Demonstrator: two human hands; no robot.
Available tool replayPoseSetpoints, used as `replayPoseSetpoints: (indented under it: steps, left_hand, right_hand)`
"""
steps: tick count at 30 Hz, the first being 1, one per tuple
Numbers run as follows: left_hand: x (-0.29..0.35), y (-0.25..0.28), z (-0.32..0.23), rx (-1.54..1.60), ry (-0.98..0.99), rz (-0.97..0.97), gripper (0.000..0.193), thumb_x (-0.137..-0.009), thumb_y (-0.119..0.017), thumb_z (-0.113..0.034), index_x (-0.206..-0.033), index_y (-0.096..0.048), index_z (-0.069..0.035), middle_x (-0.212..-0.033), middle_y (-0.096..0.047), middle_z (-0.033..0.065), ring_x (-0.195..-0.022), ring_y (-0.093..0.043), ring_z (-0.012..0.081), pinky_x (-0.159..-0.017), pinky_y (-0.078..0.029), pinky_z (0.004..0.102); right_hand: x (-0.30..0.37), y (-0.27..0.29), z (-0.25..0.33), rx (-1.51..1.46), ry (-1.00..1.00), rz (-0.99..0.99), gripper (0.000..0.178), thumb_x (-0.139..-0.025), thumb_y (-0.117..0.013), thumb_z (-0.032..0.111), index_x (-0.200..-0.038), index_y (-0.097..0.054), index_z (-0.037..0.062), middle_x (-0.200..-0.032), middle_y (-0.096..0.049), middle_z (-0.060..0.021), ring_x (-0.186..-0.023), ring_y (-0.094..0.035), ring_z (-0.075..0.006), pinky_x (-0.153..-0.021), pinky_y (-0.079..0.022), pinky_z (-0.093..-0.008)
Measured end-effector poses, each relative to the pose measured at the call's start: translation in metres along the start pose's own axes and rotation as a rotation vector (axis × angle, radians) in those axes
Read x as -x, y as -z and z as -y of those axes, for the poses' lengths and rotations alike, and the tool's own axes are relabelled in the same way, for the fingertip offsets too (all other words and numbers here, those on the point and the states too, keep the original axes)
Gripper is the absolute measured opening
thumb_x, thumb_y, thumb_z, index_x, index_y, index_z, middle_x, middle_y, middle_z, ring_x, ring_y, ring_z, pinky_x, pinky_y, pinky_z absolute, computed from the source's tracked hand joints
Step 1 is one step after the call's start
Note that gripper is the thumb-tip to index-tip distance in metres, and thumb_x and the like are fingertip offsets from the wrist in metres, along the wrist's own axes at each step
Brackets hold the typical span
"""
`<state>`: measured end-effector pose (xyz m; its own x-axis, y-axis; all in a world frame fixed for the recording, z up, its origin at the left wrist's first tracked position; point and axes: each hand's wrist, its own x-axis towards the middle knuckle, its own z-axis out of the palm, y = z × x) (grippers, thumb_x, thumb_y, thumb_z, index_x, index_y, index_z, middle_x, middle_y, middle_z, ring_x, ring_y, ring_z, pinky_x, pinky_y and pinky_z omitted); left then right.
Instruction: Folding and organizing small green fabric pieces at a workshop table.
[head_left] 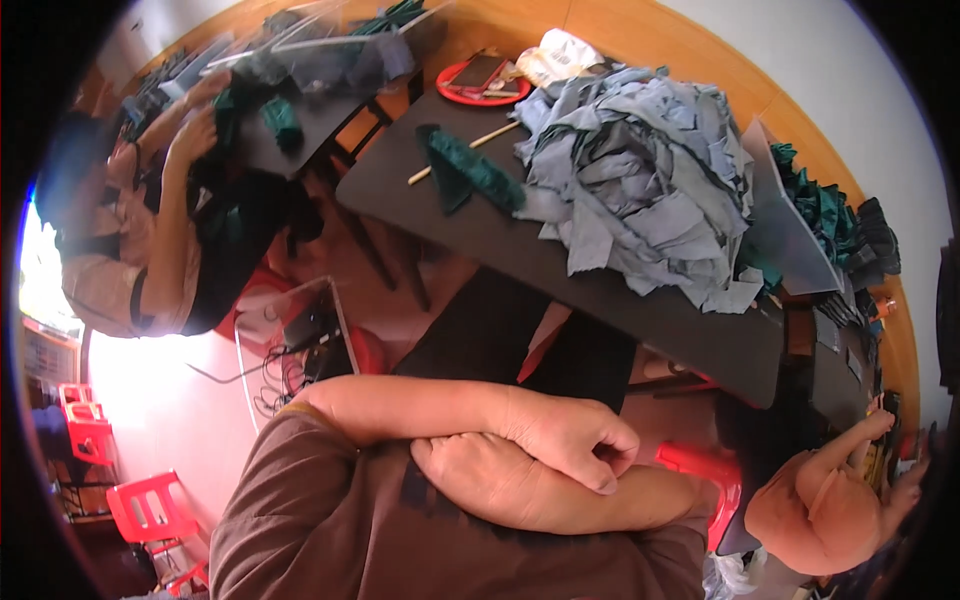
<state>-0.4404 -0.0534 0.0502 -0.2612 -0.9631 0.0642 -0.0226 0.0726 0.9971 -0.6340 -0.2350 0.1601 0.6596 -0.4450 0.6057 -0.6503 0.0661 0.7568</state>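
Observation:
My forearms are crossed in front of my brown shirt. The left hand (572,438) rests over my right forearm, its fingers curled with nothing seen in them. Beneath the left forearm lies my right hand (475,468); its back shows, but its fingers are tucked out of sight. Ahead of both hands, apart from them, stands a dark table (440,225). A big heap of grey cloth pieces (640,180) covers its right part. Left of the heap are a folded dark green cloth (470,168) and a thin wooden stick (420,176).
A red plate (445,92) with small items and a white bag (558,58) sit at the back. A clear bin (800,235) holds green cloth. Co-workers sit left (120,260) and right (815,515). A clear box with cables (285,375) stands below left, near red chairs (150,508).

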Motion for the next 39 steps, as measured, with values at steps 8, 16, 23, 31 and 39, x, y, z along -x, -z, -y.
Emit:
replayPoseSetpoints:
  steps: [8,16,23,31,39]
  left_hand:
    - [0.003,0.017,0.031,0.136,0.056,0.014,0.028,-0.082,-0.061,-0.026,-0.088,-0.054,0.0,-0.074,-0.055,0.0037,-0.069,-0.049,0.0117,-0.059,-0.041,0.0287]
    - [-0.004,0.047,0.039,0.29,0.196,0.11,0.035,-0.081,-0.061,-0.031,-0.094,-0.052,0.0,-0.078,-0.055,0.0032,-0.071,-0.048,0.0112,-0.062,-0.042,0.0264]
    - [-0.016,0.048,0.066,0.342,0.157,0.072,0.033,-0.08,-0.063,-0.031,-0.092,-0.052,-0.002,-0.076,-0.053,0.0027,-0.068,-0.047,0.0105,-0.06,-0.041,0.0261]
    - [-0.015,0.084,0.073,0.47,0.301,0.18,0.033,-0.082,-0.061,-0.032,-0.091,-0.052,-0.002,-0.076,-0.054,0.0029,-0.069,-0.048,0.01,-0.059,-0.04,0.0266]
    - [-0.021,0.08,0.087,0.4,0.037,-0.184,0.032,-0.08,-0.062,-0.03,-0.088,-0.052,0.0,-0.076,-0.053,0.0034,-0.07,-0.047,0.0103,-0.06,-0.04,0.0269]
  right_hand:
    - [-0.011,0.055,0.046,-0.164,0.191,0.043,0.026,-0.086,-0.053,0.027,-0.109,-0.062,0.0192,-0.094,-0.065,0.002,-0.094,-0.058,-0.0173,-0.082,-0.041,-0.0223]
    - [-0.006,0.089,0.087,-0.31,0.463,0.177,0.024,-0.085,-0.053,0.026,-0.106,-0.062,0.0171,-0.092,-0.065,-0.0002,-0.091,-0.059,-0.0178,-0.079,-0.042,-0.0237]
    - [-0.006,0.113,0.13,-0.489,0.692,0.288,0.023,-0.083,-0.052,0.024,-0.103,-0.062,0.0152,-0.09,-0.065,-0.002,-0.088,-0.06,-0.0183,-0.076,-0.044,-0.0249]
    - [-0.009,0.129,0.18,-0.718,0.992,0.35,0.023,-0.082,-0.052,0.023,-0.1,-0.062,0.0131,-0.088,-0.065,-0.0041,-0.084,-0.061,-0.0189,-0.073,-0.046,-0.0263]
    - [-0.009,0.15,0.216,-0.974,1.241,0.357,0.022,-0.081,-0.052,0.022,-0.096,-0.063,0.0109,-0.086,-0.065,-0.0063,-0.081,-0.062,-0.0195,-0.069,-0.047,-0.0277]
